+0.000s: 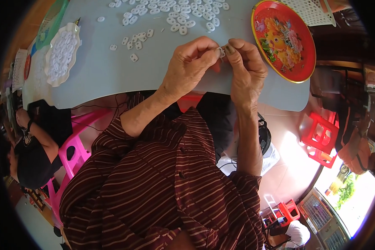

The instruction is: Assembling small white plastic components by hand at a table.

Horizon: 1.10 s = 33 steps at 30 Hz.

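Observation:
Both my hands meet over the near edge of a pale blue table (100, 75). My left hand (189, 64) and my right hand (246, 66) pinch one small white plastic ring (221, 51) between their fingertips. Several more white rings (177, 14) lie scattered across the far side of the table, and a few loose rings (135, 41) sit closer to my left hand. My striped dark red sleeves come up from below.
A red round tray with a flower pattern (284, 39) rests on the table right of my hands. A white dish heaped with rings (62, 54) stands at the far left. Another person (33, 150) sits on a pink chair (73, 154) at left. Red stools (321, 139) stand on the floor at right.

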Available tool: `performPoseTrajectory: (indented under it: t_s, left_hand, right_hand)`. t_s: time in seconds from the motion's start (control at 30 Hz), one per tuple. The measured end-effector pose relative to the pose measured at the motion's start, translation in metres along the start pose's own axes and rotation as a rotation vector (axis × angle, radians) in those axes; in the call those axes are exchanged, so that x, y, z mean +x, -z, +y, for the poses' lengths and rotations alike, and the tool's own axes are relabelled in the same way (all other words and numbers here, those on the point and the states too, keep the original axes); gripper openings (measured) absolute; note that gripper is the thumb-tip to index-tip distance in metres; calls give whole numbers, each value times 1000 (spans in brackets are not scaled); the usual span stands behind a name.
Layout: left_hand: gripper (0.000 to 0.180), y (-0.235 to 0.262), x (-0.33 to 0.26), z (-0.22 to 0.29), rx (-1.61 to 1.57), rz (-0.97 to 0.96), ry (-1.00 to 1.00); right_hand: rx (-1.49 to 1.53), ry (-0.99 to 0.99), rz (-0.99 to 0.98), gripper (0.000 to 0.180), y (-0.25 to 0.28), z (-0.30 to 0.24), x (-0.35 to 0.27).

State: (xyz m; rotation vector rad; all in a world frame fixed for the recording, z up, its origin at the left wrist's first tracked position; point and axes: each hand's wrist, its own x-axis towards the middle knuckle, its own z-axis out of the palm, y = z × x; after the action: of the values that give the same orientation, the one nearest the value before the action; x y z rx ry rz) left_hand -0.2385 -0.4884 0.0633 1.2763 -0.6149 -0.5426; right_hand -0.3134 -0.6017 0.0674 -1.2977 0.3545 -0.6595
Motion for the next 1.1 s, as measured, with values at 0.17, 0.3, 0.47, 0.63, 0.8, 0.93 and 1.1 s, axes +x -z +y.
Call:
performPoseTrajectory:
  t_s: [0.17, 0.3, 0.47, 0.63, 0.8, 0.93, 1.1]
  left_hand:
    - [15, 0, -2, 0, 46, 16, -19]
    - [15, 1, -2, 1, 74, -32, -12]
    - [15, 1, -5, 4, 6, -92, -6]
    - [13, -3, -9, 3, 113, -14, -72]
    - [11, -3, -8, 3, 102, 46, -56]
    - [12, 1, -7, 2, 46, -10, -3]
    - [12, 2, -6, 1, 32, -16, -28]
  right_hand:
    - [-44, -9, -28, 14, 2, -3, -2]
    - [-44, -35, -114, 13, 12, -5, 4]
    - [-12, -114, -229, 11, 16, -12, 6]
    - [-135, -74, -146, 15, 6, -15, 1]
    - [-265, -46, -155, 16, 6, -14, 2]
    - [-207, -89, -248, 17, 10, -18, 7]
    - [-232, -85, -261, 17, 11, -18, 5]
